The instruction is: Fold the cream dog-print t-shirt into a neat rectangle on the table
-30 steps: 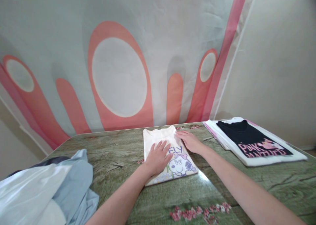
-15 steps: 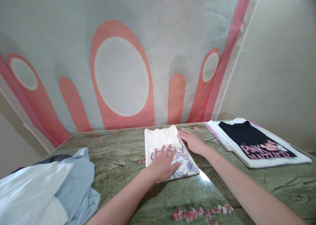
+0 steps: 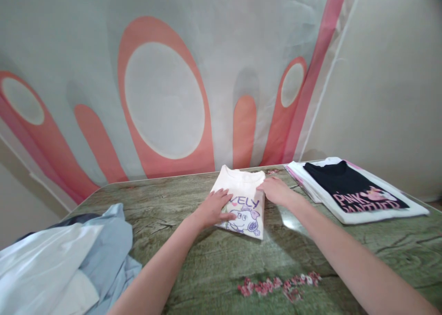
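Two hands touch one cream shirt; perhaps three garments lie stacked.

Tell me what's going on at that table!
A person has both hands on a folded white shirt with a cartoon on it. The left hand rests on its left side, and the right hand is at its right edge, near the collar. To the right is a neat stack with a black shirt on top; to the left is a rumpled heap of clothes.
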The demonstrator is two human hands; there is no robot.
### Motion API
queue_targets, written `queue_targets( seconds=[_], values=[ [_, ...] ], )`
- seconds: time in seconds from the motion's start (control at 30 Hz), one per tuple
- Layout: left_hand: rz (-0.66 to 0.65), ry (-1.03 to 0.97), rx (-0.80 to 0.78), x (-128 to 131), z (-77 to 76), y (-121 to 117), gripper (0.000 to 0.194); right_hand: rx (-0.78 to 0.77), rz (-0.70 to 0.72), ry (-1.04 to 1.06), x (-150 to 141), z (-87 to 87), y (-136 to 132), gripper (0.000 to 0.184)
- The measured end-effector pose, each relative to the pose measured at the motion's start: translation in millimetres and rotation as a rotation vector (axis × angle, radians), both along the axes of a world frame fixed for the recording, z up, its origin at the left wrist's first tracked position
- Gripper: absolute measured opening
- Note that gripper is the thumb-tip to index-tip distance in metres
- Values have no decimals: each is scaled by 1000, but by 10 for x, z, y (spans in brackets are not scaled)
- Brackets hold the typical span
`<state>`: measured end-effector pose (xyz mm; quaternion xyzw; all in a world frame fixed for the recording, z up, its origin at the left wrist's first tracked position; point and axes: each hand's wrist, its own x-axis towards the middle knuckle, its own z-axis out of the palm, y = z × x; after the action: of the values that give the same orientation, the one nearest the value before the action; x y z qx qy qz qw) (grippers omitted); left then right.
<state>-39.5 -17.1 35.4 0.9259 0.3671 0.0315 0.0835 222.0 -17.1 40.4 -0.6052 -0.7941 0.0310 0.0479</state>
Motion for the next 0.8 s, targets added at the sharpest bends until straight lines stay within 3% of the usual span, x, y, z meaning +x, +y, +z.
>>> queue_targets(
  seconds=[0.1, 0.2, 0.33, 0.47, 0.6, 0.8],
  values=[
    [13, -12, 26, 16, 43, -61, 65, -43, -22, -103, -36, 60, -21, 26],
    [-50, -27, 21, 194, 60, -290, 60, -57, -44, -110, -40, 77, -30, 24],
    [-144, 13, 52, 445, 23, -616, 64, -60, -74, -97, -4, 91, -36, 23],
    [-186, 49, 69, 502, 0, -716, 62, -45, -122, -32, 87, 75, 17, 22],
    [-217, 45, 42, 466, 5, -692, 69, 34, -181, 79, 268, -25, 144, 25],
    [-211, 16, 39, 467, 1, -709, 72, 228, -309, 279, 550, -321, 320, 38]
  ],
)
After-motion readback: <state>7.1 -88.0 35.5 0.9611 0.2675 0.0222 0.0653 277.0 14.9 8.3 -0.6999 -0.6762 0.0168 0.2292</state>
